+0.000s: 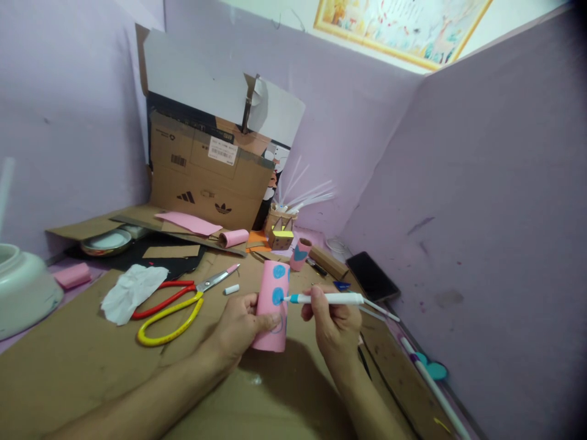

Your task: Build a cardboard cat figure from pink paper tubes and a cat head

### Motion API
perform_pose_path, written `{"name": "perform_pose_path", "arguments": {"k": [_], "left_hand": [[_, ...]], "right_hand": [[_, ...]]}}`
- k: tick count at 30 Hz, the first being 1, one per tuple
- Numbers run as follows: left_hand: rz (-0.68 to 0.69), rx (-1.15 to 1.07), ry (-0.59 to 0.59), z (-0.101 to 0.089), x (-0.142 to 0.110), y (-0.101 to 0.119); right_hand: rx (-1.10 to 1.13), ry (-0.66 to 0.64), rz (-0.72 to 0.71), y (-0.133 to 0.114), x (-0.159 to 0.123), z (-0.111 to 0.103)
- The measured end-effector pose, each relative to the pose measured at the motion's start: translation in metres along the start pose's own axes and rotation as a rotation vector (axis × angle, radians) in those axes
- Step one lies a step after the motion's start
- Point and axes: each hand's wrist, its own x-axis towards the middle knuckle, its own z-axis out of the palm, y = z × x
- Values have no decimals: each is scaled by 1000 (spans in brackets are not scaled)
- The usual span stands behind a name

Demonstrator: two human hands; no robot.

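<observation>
A pink paper tube [269, 278] stands nearly upright above the cardboard, its lower part gripped by my left hand [238, 330]. Two blue filled circles run down its front, and below them a circle shows only as an outline, partly behind my thumb. My right hand [337, 324] holds a white marker [342, 299] with a blue collar; its tip is at the middle blue circle. The small white marker cap [232, 289] lies on the cardboard left of the tube. Farther left are scissors [183, 299] with one red and one yellow handle.
Crumpled white tissue [131, 293] lies beside the scissors. Behind stand a cardboard box [206, 177], a second pink tube with a blue heart [300, 253] and a small box with a yellow top [280, 237]. A dark phone [372, 275] lies by the right wall; a white pot [22, 293] is at left.
</observation>
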Motion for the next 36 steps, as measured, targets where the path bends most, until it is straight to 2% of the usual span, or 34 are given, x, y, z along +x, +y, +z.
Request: {"name": "perform_pose_path", "arguments": {"k": [3,14,24,30,33,36], "left_hand": [[-4,-4,-1,0,0,0],[-4,-5,-9,1,-1,2],[4,-17,-6,0,-1,1],[-8,-24,-18,0,-1,0],[-15,-20,-20,-1,0,-1],[-19,-16,-25,-2,1,-1]], "right_hand": [[-4,25,-26,1,0,0],[-43,-12,-24,1,-3,2],[24,4,2,0,-3,4],[-38,68,-17,-1,0,-1],[33,126,-4,-4,4,0],[172,202,74,-6,7,2]]}}
